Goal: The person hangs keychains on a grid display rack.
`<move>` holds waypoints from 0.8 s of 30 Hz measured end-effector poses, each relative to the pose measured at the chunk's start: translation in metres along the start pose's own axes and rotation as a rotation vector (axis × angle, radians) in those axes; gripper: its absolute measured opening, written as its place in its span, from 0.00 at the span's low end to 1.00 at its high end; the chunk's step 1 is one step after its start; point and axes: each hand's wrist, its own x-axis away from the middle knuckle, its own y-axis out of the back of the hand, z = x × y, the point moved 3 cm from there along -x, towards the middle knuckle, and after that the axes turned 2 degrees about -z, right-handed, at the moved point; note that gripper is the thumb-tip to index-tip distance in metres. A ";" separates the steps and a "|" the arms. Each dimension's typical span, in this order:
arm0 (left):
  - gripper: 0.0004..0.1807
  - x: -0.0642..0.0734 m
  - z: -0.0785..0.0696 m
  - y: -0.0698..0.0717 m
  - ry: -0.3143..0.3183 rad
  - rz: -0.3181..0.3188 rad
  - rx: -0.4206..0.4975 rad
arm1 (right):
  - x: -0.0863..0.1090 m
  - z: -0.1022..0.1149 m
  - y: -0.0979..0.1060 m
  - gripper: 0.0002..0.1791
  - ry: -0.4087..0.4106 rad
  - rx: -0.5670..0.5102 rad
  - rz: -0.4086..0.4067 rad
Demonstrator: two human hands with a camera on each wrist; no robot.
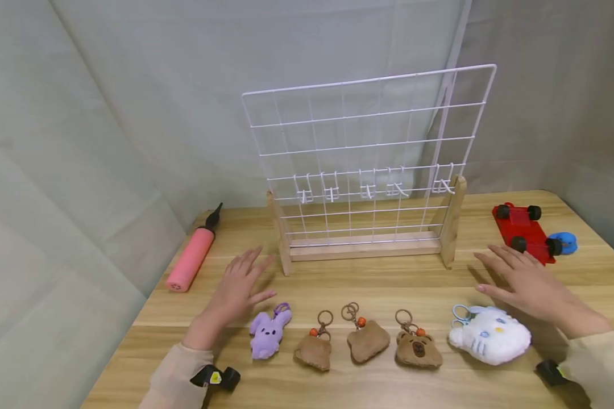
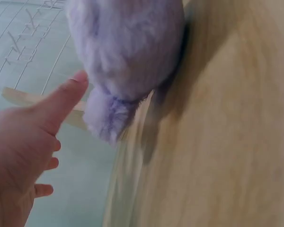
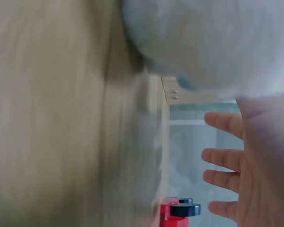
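My left hand [image 1: 237,289], fingers spread, is beside a purple plush bunny keychain [image 1: 267,336] and holds nothing. On the other side my right hand [image 1: 527,282] is spread behind and to the right of a white plush cat keychain [image 1: 493,336], also without a hold on anything. Between these two lie three brown plush keychains with rings and orange beads: a left one [image 1: 314,351], a middle one [image 1: 368,341] and a bear with its face up [image 1: 418,349]. In the left wrist view the purple plush [image 2: 128,47] looms near the thumb.
A white wire grid rack [image 1: 363,149] on a wooden stand [image 1: 365,247] carries several white hooks [image 1: 368,191]. At the left lies a pink hand pump [image 1: 191,260]. A red toy car [image 1: 524,230] rests wheels up at the right, next to a blue object [image 1: 565,242].
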 end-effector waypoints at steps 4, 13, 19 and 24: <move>0.43 -0.005 -0.002 0.002 -0.006 -0.046 0.063 | 0.001 0.001 0.008 0.41 -0.014 0.009 0.014; 0.41 -0.021 0.000 0.002 0.044 -0.169 0.318 | 0.003 0.011 0.022 0.41 -0.021 -0.023 0.038; 0.39 -0.035 0.004 0.000 0.135 -0.234 0.575 | 0.001 0.024 0.030 0.35 0.010 -0.035 -0.013; 0.36 -0.045 0.007 0.000 0.239 -0.272 0.806 | -0.003 0.040 0.038 0.27 0.070 -0.035 -0.069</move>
